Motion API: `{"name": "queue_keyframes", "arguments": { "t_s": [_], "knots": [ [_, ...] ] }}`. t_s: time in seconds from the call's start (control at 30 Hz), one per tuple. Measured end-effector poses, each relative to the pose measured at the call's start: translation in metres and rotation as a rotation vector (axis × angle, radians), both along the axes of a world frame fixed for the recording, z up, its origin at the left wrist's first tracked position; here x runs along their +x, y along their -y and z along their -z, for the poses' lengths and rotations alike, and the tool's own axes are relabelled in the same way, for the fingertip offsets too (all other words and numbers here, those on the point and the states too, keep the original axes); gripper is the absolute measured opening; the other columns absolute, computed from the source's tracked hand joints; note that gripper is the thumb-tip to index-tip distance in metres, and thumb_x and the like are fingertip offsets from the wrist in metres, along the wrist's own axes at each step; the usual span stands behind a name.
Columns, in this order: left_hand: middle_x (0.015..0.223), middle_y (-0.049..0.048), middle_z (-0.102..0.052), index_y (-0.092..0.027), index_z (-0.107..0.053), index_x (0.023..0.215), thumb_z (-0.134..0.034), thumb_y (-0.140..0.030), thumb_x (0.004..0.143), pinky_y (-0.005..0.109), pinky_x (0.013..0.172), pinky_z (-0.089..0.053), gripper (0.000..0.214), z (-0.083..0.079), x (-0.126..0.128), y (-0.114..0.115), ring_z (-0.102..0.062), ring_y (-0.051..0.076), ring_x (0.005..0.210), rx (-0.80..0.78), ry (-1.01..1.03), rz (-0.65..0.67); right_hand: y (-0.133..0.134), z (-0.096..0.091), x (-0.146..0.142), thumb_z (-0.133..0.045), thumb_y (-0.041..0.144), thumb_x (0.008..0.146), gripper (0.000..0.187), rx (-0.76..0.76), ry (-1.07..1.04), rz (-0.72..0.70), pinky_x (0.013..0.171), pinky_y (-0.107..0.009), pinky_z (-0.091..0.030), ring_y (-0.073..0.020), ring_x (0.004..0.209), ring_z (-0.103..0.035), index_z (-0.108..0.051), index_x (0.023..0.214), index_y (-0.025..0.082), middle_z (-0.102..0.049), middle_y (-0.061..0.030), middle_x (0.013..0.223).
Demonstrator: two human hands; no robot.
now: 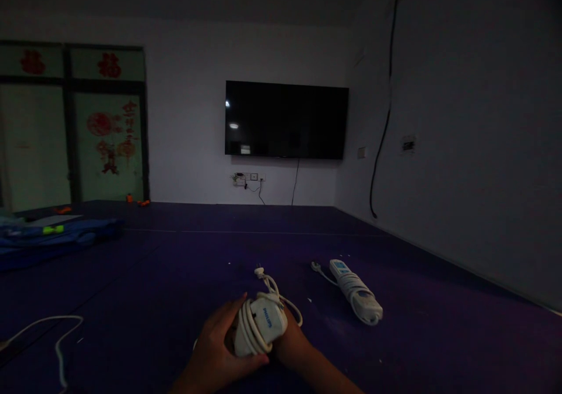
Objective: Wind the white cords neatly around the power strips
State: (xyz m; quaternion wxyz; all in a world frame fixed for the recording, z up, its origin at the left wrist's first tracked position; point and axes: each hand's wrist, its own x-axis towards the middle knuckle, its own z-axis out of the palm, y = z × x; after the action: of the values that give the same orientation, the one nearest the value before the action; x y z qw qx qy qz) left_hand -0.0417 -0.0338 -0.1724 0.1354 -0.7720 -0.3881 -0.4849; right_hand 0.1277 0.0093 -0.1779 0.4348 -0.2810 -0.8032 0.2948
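Note:
A white power strip [268, 321] with blue "PHILIPS" lettering is tilted up in front of me, its pale cord wound around the body. My left hand [215, 338] grips its left side, thumb along the bottom and fingers around the back. Against the right side is my right hand [287, 338], curled behind the strip with its fingers mostly hidden. A loose length of cord [290, 306] loops out past the strip, ending in a plug [259, 271] with its prongs pointing away. Farther right, a second power strip [355, 288], wrapped in its own cord, lies on the purple surface, plug [315, 266] beside it.
A white cable [59, 347] lies at the lower left of the purple surface [175, 277]. Blue cloth [83, 233] is spread farther back there, with small orange objects [143, 203] beyond. A television [287, 120] hangs on the far wall; a dark cable [389, 113] runs down the right wall.

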Motion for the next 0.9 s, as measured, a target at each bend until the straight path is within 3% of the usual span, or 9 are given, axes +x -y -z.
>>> {"name": "queue_keyframes", "arguments": {
  "t_s": [0.2,0.33,0.47,0.63,0.9],
  "knots": [
    [0.104,0.0079,-0.068,-0.021,-0.053,0.115,-0.075,-0.051,0.053,0.035,0.078,-0.055,0.073,-0.005,0.004,-0.001,-0.065,0.024,0.09,-0.129,0.214,-0.011,0.015,-0.02,-0.007,-0.046,0.015,0.078,0.035,0.283,0.111,0.102,0.089,-0.035,-0.043,-0.0205,0.097,-0.057,-0.057,0.111,0.02,-0.063,-0.0095,0.105],
    [0.106,0.0085,-0.067,-0.019,-0.053,0.114,-0.073,-0.046,0.06,0.036,0.081,-0.054,0.063,-0.008,0.006,-0.001,-0.064,0.025,0.094,-0.278,0.399,0.026,0.006,-0.004,-0.009,-0.049,0.008,0.073,0.036,0.496,0.354,0.262,0.099,-0.036,-0.034,-0.0207,0.107,-0.052,-0.06,0.106,0.02,-0.062,-0.0076,0.109],
    [0.107,0.0097,-0.066,-0.018,-0.05,0.114,-0.07,-0.045,0.065,0.037,0.083,-0.052,0.06,-0.009,0.005,-0.005,-0.063,0.025,0.096,-0.365,0.519,0.008,-0.002,0.012,-0.011,-0.051,0.009,0.075,0.024,0.655,0.516,0.412,0.1,-0.039,-0.031,-0.0211,0.094,-0.056,-0.063,0.094,0.018,-0.066,-0.0066,0.091],
    [0.106,0.0093,-0.067,-0.018,-0.051,0.114,-0.069,-0.047,0.064,0.036,0.083,-0.051,0.061,-0.008,-0.002,-0.013,-0.063,0.025,0.095,-0.354,0.463,-0.06,0.003,0.01,-0.01,-0.051,0.009,0.074,0.016,0.809,0.61,0.454,0.095,-0.042,-0.033,-0.0203,0.076,-0.056,-0.062,0.083,0.017,-0.064,-0.0049,0.073],
    [0.11,0.0117,-0.064,-0.017,-0.048,0.122,-0.067,-0.056,0.06,0.037,0.084,-0.049,0.075,-0.009,-0.02,-0.026,-0.062,0.025,0.097,-0.254,0.277,-0.271,0.004,0.01,-0.006,-0.05,0.017,0.085,0.01,0.913,0.474,0.421,0.083,-0.037,-0.039,-0.0192,0.078,-0.056,-0.058,0.091,0.019,-0.065,-0.0035,0.08]
  ]
}}
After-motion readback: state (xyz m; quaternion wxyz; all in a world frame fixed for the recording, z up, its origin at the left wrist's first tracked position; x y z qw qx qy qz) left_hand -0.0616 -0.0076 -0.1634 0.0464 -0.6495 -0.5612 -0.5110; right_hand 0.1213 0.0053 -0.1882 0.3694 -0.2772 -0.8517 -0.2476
